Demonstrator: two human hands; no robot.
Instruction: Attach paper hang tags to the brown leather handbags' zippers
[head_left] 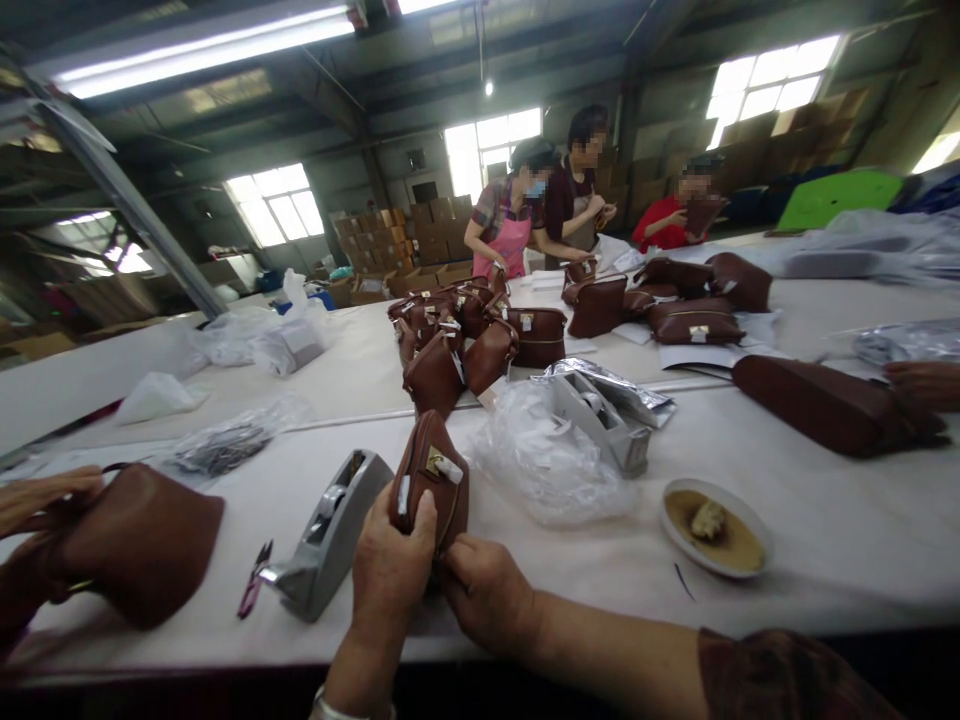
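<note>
A small brown leather bag [450, 505] with a zip and a gold clasp wrapped in white is held up over the near edge of the table. My left hand [394, 555] grips its left side, thumb across the front. At the bag's lower right, my right hand [487, 590] has its fingers pinched together against it; what they pinch is hidden. Just left of my left hand stands a grey tape dispenser [330, 540], with thread snips [255, 580] lying beside it.
Several brown bags [435, 370] are heaped mid-table. Crumpled clear plastic [547, 460], a second tape dispenser [607, 420] and a white dish [679, 545] holding a sponge-like lump lie to the right. Co-workers' hands hold bags at both sides; several people [502, 230] stand or sit across the table.
</note>
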